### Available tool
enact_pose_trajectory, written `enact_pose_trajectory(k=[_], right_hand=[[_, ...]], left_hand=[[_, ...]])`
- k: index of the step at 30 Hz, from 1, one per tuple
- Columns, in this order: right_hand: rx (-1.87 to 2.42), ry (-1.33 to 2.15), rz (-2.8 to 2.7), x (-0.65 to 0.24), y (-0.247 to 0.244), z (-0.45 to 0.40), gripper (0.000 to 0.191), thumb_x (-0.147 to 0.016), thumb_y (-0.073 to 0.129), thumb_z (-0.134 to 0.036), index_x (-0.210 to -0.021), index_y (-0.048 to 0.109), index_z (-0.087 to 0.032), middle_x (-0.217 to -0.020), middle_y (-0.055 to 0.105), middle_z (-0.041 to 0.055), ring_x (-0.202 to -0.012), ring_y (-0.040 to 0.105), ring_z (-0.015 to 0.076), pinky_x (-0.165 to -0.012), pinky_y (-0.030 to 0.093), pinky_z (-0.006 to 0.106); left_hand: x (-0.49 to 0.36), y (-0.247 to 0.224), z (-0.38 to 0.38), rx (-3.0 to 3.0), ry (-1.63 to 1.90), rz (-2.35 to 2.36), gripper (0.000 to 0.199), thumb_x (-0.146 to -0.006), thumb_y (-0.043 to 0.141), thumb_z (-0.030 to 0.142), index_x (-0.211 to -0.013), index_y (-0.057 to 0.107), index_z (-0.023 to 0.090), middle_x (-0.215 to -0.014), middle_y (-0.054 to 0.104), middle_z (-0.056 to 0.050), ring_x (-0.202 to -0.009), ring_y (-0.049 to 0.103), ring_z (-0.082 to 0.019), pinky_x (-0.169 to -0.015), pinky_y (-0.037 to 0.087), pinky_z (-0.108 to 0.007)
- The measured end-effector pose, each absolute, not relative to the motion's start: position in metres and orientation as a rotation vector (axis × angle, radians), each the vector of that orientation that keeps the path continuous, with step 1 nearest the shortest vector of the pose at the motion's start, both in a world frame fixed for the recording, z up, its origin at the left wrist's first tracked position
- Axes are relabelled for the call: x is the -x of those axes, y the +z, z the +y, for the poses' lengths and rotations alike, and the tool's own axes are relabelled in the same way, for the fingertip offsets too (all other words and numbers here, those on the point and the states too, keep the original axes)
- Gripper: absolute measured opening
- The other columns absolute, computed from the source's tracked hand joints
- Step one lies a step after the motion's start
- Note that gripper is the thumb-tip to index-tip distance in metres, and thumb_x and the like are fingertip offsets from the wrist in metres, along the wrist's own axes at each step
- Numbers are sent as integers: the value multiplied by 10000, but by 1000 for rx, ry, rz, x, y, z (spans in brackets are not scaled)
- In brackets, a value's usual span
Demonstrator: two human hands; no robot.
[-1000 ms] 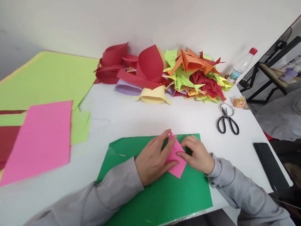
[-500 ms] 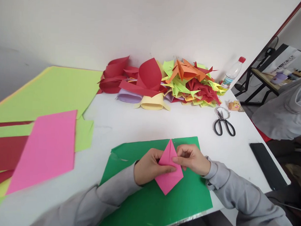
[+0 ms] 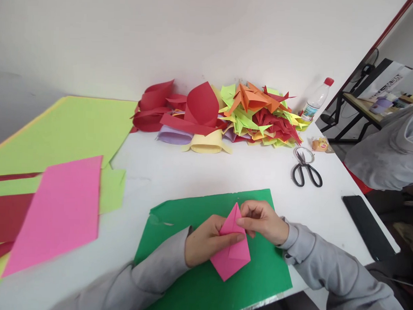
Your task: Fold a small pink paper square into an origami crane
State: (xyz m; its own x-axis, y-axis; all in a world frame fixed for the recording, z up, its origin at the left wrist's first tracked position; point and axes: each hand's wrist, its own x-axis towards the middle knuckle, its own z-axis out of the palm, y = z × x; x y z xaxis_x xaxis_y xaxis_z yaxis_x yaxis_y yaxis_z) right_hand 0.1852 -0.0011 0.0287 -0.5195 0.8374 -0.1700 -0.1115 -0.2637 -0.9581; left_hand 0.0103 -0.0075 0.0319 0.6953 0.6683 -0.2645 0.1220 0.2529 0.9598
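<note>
Folded pink paper [image 3: 227, 266], kite-shaped with a narrow point at the top, is held up over a green board [image 3: 185, 285]. My left hand [image 3: 208, 241] grips it from the left, thumb lying across its front and fingers behind. At the upper right edge, my right hand [image 3: 263, 222] pinches the paper near its tip between thumb and curled fingers. A flap with a crease shows on the lower front, below my left thumb. The fingers behind the paper are hidden.
Pink [image 3: 60, 208], red and light green sheets [image 3: 75, 128] lie at the left. Folded paper pieces [image 3: 251, 113] pile against the wall. Scissors [image 3: 306, 170], a bottle [image 3: 316, 101], a wrapped snack [image 3: 320, 144] and a black phone [image 3: 368, 228] occupy the right. A grey-clothed person [image 3: 379, 152] is beyond.
The pink paper has come slightly lower, and a flap now shows on its lower front. My left thumb has shifted down a little with it. My right hand still pinches near the tip.
</note>
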Motion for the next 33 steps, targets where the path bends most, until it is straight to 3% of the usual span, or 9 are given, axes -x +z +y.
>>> enact_pose_trajectory(k=[6,22,29,33], right_hand=[[914,1833,-1363,-187,28,-1,443,-694,768,-496,-598,473,-180,-420,456,-105,-352,353,33,-371,265,173],[886,1694,-1489,-189,34,-2,458,-800,644,-551,-595,456,-188,-460,430,-86,-382,353,47,-405,264,202],[1015,1505,-1486,-184,38,-4,534,-791,636,-576,-528,368,-196,-467,349,-90,-413,287,43,-406,209,207],[1024,1598,-1452,-185,33,-3,498,-800,609,-604,-588,426,-193,-447,387,-94,-387,323,45,-397,230,199]], left_hand=[[-6,26,-6,-1179,307,737,505,-668,699,601,-540,540,139,-504,510,32,-458,419,-74,-447,291,-199],[-5,32,-7,-1109,124,694,468,-599,754,579,-564,614,134,-537,589,2,-464,478,-102,-445,331,-217],[-14,32,-9,-1255,377,798,520,-609,739,590,-522,469,154,-486,432,55,-474,367,-67,-451,267,-199],[-17,30,-10,-1175,416,846,515,-640,712,610,-555,502,148,-497,449,50,-466,381,-68,-457,283,-202]])
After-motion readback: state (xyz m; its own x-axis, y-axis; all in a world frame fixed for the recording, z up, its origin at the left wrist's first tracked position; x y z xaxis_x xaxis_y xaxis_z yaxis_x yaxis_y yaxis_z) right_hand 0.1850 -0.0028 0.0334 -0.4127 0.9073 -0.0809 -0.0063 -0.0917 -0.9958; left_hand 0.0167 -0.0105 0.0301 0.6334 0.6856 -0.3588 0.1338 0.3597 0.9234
